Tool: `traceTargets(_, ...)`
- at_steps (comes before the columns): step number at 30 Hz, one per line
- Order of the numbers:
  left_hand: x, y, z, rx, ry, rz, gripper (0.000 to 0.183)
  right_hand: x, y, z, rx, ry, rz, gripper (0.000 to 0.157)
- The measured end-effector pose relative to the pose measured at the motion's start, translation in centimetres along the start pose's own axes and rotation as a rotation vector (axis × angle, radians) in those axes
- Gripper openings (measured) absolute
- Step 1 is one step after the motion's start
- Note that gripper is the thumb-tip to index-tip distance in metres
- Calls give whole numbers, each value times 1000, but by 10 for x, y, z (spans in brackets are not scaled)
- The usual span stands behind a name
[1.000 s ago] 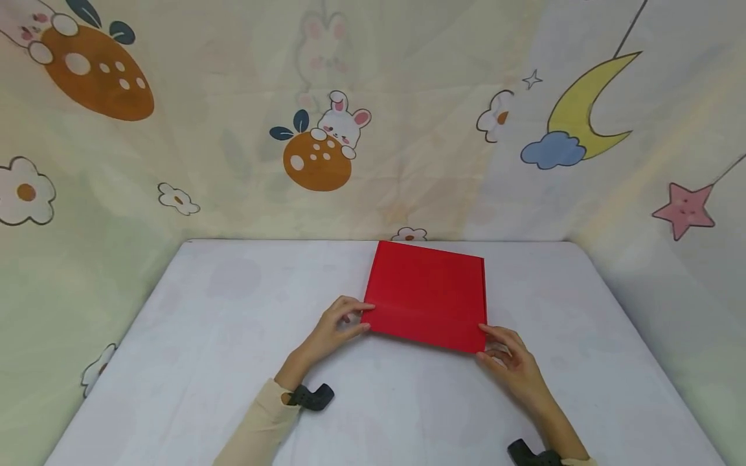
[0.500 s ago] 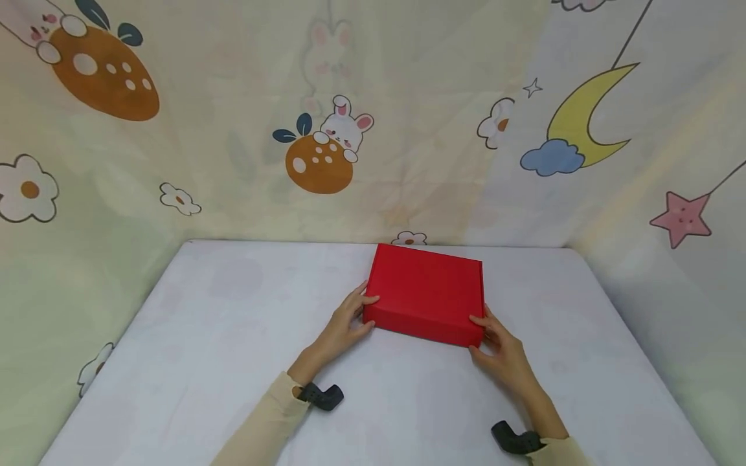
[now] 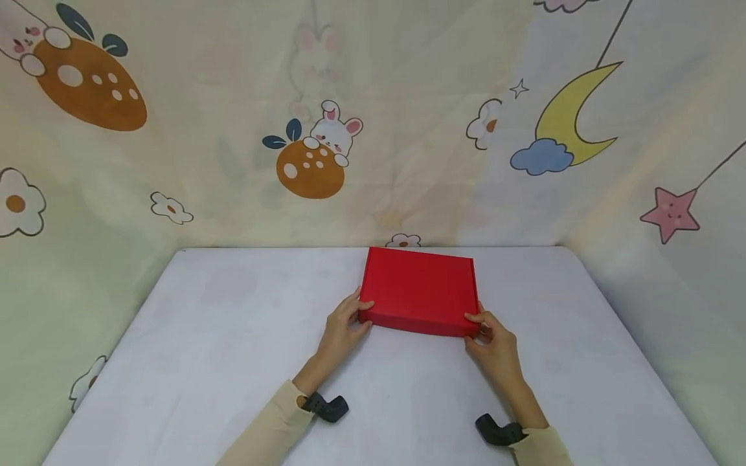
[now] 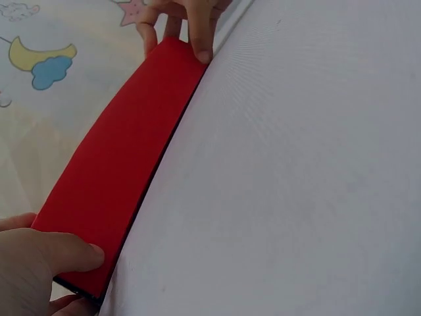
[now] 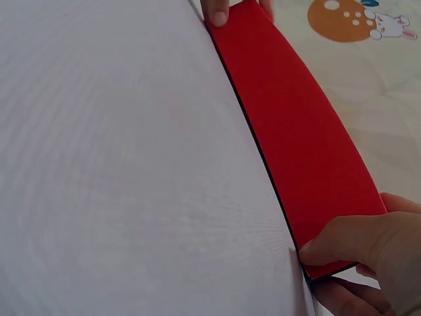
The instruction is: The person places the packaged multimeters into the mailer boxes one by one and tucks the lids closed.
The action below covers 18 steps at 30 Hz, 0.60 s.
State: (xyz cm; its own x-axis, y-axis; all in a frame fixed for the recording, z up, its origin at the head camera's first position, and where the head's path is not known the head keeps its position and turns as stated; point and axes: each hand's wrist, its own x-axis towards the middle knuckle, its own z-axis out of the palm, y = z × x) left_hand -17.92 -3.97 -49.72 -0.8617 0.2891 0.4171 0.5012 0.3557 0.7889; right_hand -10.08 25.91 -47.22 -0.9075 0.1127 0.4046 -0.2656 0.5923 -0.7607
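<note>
A flat red box (image 3: pixel 419 288) lies near the far edge of the table, its lid down and its front side facing me. My left hand (image 3: pixel 342 330) grips the box's front left corner, thumb on the front side and a finger over the top edge. At the front right corner my right hand (image 3: pixel 495 343) holds it the same way. In the left wrist view the left thumb presses the red front panel (image 4: pixel 125 151). The right wrist view shows the right thumb on the same panel (image 5: pixel 296 138). The box's inside is hidden.
A white cloth-covered table (image 3: pixel 233 362) carries the box. Behind it hangs a patterned backdrop (image 3: pixel 221 84) with rabbits, flowers and a moon. Black wrist devices sit on the left wrist (image 3: pixel 327 408) and the right wrist (image 3: pixel 498 430).
The raised front of the red box has tipped down, bringing its front side into view. Both hands moved with it, keeping hold of the front corners.
</note>
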Motion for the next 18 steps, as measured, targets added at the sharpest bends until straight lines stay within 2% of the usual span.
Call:
traceTargets(4, -1, 3, -1, 11, 17, -3, 42, 0, 6, 2, 3, -18, 1, 45)
traceTargets(7, 4, 2, 0, 35, 24, 3, 43, 6, 7, 3, 6, -9, 4, 44)
traceTargets(10, 11, 2, 4, 71, 5, -3, 43, 11, 7, 2, -7, 5, 27, 44)
traceTargets(12, 13, 4, 4, 115, -17, -30, 44, 12, 6, 0, -34, -28, 47, 45)
traceTargets(15, 14, 12, -2, 262, -49, -57, 41, 12, 2, -4, -78, -136, 58, 43)
traceTargets(18, 16, 23, -11, 461, -69, -29, 46, 14, -2, -10, -138, -210, 13, 45)
